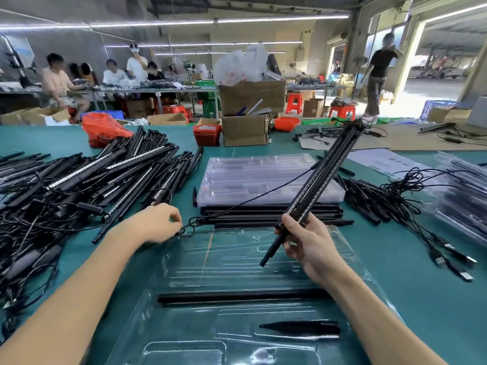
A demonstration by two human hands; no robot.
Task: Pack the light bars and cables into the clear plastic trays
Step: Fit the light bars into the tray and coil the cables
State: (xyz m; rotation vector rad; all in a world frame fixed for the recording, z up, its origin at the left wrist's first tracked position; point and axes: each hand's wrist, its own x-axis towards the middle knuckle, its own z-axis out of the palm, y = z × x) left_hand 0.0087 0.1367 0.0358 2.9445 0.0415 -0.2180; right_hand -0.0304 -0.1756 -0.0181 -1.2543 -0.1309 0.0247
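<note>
Green table (421, 299), clear tray (184, 272) in front: above it, right hand (311, 243) gripping light bars (321, 177) (tilted); left hand (158, 222) pinching cable (237, 204).

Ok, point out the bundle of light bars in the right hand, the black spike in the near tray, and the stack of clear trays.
bundle of light bars (320, 179), head view, mid-length.
black spike (303, 327), head view, its body.
stack of clear trays (237, 180), head view, top tray's surface.

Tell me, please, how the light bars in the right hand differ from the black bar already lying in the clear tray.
The held light bars are a bundle, tilted steeply up and away; the black bar in the tray is single and lies flat in a slot. The right hand grips the bundle, and a cable runs from it toward the left hand; nothing touches the tray bar. Both are long, slim and black.
</note>
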